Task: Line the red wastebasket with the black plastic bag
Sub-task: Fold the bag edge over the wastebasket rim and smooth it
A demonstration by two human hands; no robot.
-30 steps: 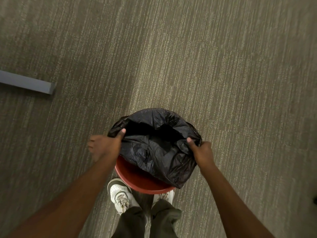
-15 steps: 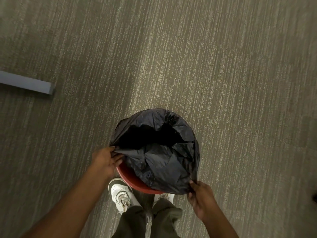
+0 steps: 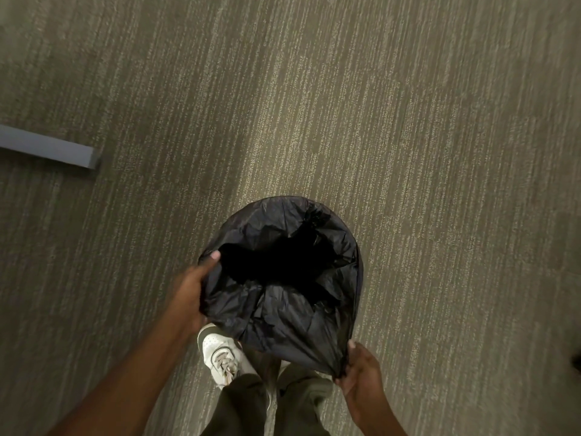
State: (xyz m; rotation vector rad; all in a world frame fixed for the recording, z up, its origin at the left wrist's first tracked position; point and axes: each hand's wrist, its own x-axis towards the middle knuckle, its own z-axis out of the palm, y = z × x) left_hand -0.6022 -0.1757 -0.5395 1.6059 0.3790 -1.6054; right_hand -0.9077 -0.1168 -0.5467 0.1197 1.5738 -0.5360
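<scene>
The black plastic bag is draped over the whole top of the red wastebasket, so no red shows in the head view. The bag's mouth gapes dark in the middle. My left hand grips the bag's left edge, thumb hooked inside the opening. My right hand pinches a gathered fold of the bag at the near right and holds it stretched toward me, below the basket's near side.
Grey-brown striped carpet lies all around. A grey bar lies on the floor at the far left. My white shoe and dark trouser legs stand right against the basket's near side.
The bag's near edge has been drawn down over the basket's front rim, which showed red before. My right hand slid from the right rim to the near right, still holding the bag.
</scene>
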